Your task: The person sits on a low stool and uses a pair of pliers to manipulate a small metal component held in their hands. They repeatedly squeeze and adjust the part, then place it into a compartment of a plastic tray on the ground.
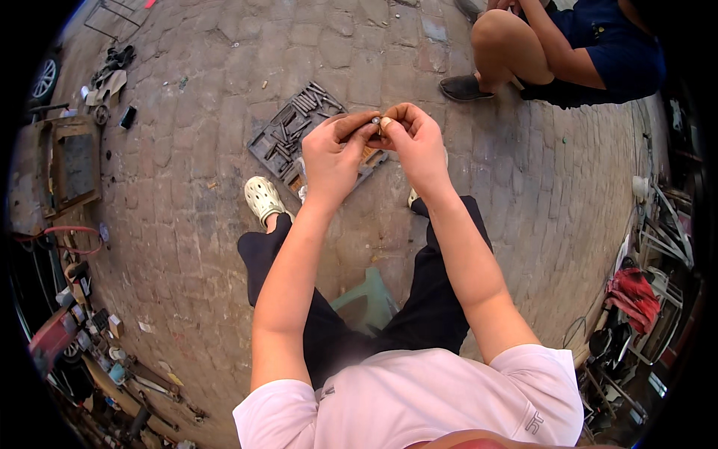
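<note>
Both my hands meet in front of me, above the near right part of a tool case. My left hand (334, 153) is closed, its thumb and fingers pinching a small metal piece (376, 120) whose kind I cannot make out. My right hand (416, 144) grips the same piece from the other side, fingers curled and thumb against it. On the ground beneath lies the open dark tool case (263, 147), holding several loose sockets and bits (288, 135). My hands and left wrist hide part of its right side.
A person (576, 56) crouches at the far right. I sit on a pale green plastic stool (372, 295), feet on the brick paving. A worn metal cabinet (75, 165) and scattered tools line the left. Metal frames and a red cloth (633, 298) lie along the right.
</note>
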Demonstrator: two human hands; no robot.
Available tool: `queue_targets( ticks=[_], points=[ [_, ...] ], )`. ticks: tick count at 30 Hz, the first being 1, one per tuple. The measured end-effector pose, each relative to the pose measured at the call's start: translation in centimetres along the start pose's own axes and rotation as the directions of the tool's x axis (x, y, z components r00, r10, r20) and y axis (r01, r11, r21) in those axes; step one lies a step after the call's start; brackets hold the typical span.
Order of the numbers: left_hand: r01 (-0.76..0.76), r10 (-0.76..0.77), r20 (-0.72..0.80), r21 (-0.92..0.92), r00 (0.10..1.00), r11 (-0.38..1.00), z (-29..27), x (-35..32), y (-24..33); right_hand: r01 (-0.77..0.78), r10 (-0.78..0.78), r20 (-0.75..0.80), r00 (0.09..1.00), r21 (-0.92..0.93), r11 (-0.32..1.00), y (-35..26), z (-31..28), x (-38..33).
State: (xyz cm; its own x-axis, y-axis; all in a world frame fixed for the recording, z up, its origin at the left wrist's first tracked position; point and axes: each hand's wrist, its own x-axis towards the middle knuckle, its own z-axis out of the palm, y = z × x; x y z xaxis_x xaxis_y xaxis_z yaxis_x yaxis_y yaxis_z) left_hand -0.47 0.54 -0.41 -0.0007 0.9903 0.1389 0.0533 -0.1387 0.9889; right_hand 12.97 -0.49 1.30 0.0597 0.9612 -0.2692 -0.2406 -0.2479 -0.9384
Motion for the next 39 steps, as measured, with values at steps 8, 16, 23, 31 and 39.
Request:
queue_targets(
  ticks=[8, 16, 23, 31, 39],
  points=[
    [0.035, -0.034, 0.031, -0.030, 0.999, 0.999, -0.3, -0.1, 0.0, -0.050, 0.049, 0.015, 0.999, 0.037, 0.998, -0.3, 0.0, 0.0],
    [0.068, -0.064, 0.079, -0.045, 0.995, 0.997, -0.3, 0.1, 0.6, -0.141, 0.138, 0.029, 0.990, 0.267, 0.953, 0.0, -0.6, 0.5],
    [0.201, -0.137, 0.203, -0.341, 0.970, 0.918, -0.4, 0.6, 1.3, -0.142, 0.122, 0.074, 0.990, 0.411, 0.900, -1.1, -1.3, 0.5],
    [0.075, -0.043, 0.170, -0.188, 0.985, 0.979, -0.1, 0.3, 1.1, -0.101, 0.062, 0.105, 0.992, 0.423, 0.901, -0.5, -0.5, 0.0],
    [0.139, -0.089, 0.204, -0.246, 0.975, 0.959, -0.3, 0.2, 1.7, -0.135, 0.079, 0.141, 0.987, 0.445, 0.885, -0.7, -0.8, -0.2]
  ],
)
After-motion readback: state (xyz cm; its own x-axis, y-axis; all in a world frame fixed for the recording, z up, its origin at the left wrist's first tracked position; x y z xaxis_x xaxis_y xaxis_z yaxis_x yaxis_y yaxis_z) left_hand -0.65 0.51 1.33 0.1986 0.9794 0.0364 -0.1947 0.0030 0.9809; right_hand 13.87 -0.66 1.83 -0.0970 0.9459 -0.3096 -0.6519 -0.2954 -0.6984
